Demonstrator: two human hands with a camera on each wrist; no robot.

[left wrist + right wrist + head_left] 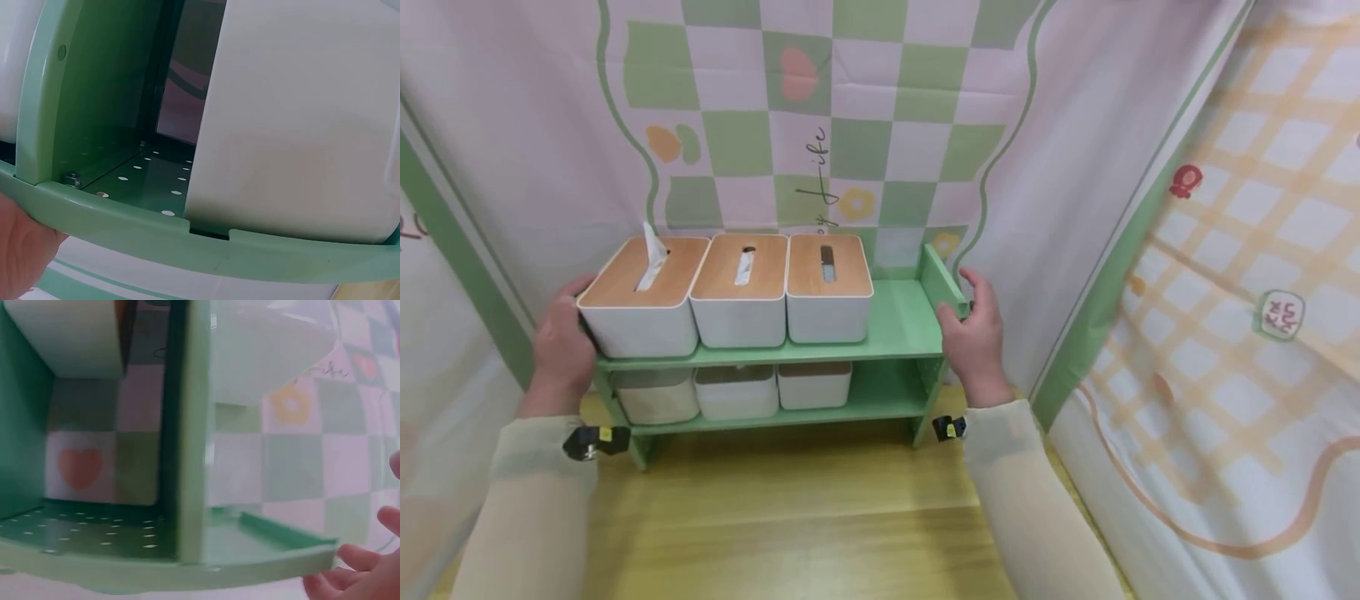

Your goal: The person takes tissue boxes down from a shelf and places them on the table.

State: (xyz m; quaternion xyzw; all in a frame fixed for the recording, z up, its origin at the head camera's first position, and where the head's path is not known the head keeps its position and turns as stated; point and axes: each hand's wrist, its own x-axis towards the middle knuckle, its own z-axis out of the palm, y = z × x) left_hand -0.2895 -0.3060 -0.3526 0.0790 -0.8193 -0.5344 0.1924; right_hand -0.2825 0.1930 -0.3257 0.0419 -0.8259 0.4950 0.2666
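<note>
A green two-tier shelf [902,321] carries white boxes with wooden lids. On top stand three in a row: a left box [637,329] with a tissue sticking up, a middle box [739,323] with white tissue in its slot, and a right box [827,318] with a dark, greyish slot. My left hand [561,346] lies at the shelf's left end, fingertips hidden behind the left box; in the left wrist view it meets the green side panel [112,212]. My right hand [976,346] is at the right end panel [942,279], fingers spread and relaxed, thumb near its front corner.
More white boxes [736,396] sit on the lower tier. The shelf stands on a yellowish wooden floor [775,508], with a green-and-white checked cloth [865,92] behind it. At right hangs a patterned cloth [1225,333], with a white one [445,375] at left.
</note>
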